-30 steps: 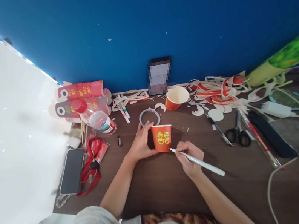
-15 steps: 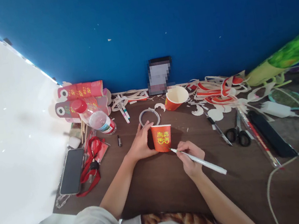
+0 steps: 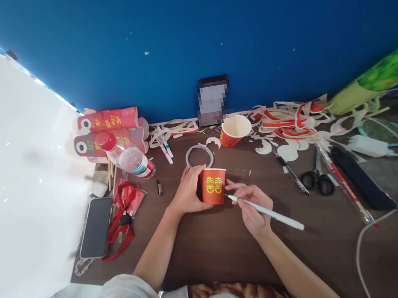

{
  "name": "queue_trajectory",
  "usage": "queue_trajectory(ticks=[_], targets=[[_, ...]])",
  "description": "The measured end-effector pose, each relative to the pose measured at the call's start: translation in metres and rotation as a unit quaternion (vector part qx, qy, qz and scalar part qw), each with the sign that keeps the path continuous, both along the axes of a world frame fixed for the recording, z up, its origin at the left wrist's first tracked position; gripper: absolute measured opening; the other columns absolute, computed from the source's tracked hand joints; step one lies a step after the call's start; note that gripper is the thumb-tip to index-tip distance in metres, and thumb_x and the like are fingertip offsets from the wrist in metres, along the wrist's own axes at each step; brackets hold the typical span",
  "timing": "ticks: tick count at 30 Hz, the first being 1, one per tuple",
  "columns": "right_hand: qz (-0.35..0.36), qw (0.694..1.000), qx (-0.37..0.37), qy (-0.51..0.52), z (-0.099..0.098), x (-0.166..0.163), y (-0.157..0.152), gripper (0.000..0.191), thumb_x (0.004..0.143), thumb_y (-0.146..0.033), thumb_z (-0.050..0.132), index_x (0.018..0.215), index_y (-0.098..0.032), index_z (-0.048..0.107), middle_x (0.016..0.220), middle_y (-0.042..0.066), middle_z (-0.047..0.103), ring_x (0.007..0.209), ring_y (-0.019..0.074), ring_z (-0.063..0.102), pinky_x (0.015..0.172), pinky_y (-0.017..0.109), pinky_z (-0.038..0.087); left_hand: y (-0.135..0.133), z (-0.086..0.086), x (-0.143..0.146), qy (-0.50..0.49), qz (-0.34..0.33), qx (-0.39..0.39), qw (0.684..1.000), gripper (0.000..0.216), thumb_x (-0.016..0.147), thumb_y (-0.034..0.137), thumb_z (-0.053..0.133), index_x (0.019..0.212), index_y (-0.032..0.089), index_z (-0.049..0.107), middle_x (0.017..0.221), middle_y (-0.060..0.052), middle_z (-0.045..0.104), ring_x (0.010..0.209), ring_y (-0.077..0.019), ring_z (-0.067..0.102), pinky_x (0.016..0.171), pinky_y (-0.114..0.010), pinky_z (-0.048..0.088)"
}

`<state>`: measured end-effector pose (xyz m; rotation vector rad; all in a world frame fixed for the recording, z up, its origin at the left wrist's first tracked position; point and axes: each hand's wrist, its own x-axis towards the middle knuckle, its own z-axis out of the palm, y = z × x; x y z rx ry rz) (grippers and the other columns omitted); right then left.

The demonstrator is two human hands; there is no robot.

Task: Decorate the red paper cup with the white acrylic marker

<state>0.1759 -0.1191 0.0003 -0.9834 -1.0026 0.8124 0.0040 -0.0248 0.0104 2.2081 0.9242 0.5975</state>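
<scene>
A red paper cup (image 3: 214, 187) with yellow-green characters on its front stands slightly tilted on the dark table. My left hand (image 3: 190, 191) grips it from the left side, thumb low and fingers behind. In my right hand (image 3: 255, 205) is a white marker pen (image 3: 277, 217), its green tip close to the cup's right edge; whether it touches I cannot tell. One or two fingertips of that hand reach toward the cup's right side. Just behind the cup lies a roll of tape (image 3: 198, 146).
A second red cup (image 3: 232, 132) lies tilted at the back, near a phone (image 3: 214, 100) against the blue wall. At left are a bottle (image 3: 134, 162), another phone (image 3: 96, 228) and red lanyard. Paper scraps (image 3: 287, 152), scissors (image 3: 317, 180) and a white cable (image 3: 359, 239) lie right.
The cup has tilted and turned a little to the left. Fingers of my right hand have stretched out toward the cup's side, while the pen has shifted slightly.
</scene>
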Motion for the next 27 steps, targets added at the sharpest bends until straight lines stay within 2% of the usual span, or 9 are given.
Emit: queue_trajectory(ticks=[3,5,9,27], targets=[[-0.054,0.996,0.005,-0.068,0.003,0.000,0.002,0.012,0.080,-0.024,0.058,0.072,-0.017,0.053,0.057,-0.001,0.054,0.069,0.0141,0.059,0.087,0.043,0.050,0.000,-0.001,0.001,-0.005,0.010,-0.002,1.000,0.101,0.052,0.048,0.081,0.133,0.020,0.028,0.134,-0.014,0.049,0.130,-0.0310,0.046,0.121,-0.053,0.018],[-0.070,0.993,-0.005,-0.098,0.005,0.001,0.003,0.014,0.079,-0.022,0.058,0.068,-0.017,0.051,0.056,-0.002,0.053,0.063,0.0119,0.055,0.078,0.037,0.050,0.001,-0.001,0.002,-0.003,0.017,-0.009,1.000,0.100,0.052,0.048,0.082,0.132,0.019,0.028,0.133,-0.014,0.050,0.129,-0.0305,0.047,0.121,-0.053,0.018],[-0.066,0.990,-0.017,-0.120,0.004,0.000,0.002,0.013,0.077,-0.021,0.060,0.068,-0.017,0.052,0.060,-0.001,0.053,0.065,0.0120,0.055,0.071,0.030,0.048,0.001,0.001,0.003,0.005,0.019,-0.018,1.000,0.101,0.051,0.047,0.083,0.131,0.020,0.028,0.133,-0.014,0.051,0.129,-0.0308,0.048,0.121,-0.052,0.019],[-0.048,0.987,-0.026,-0.151,-0.008,0.002,0.000,0.011,0.078,-0.021,0.059,0.071,-0.017,0.052,0.065,0.000,0.054,0.067,0.0116,0.055,0.068,0.028,0.048,0.001,-0.001,0.003,0.007,0.013,-0.013,1.000,0.099,0.052,0.048,0.082,0.131,0.019,0.028,0.133,-0.015,0.050,0.130,-0.0303,0.047,0.121,-0.053,0.019]])
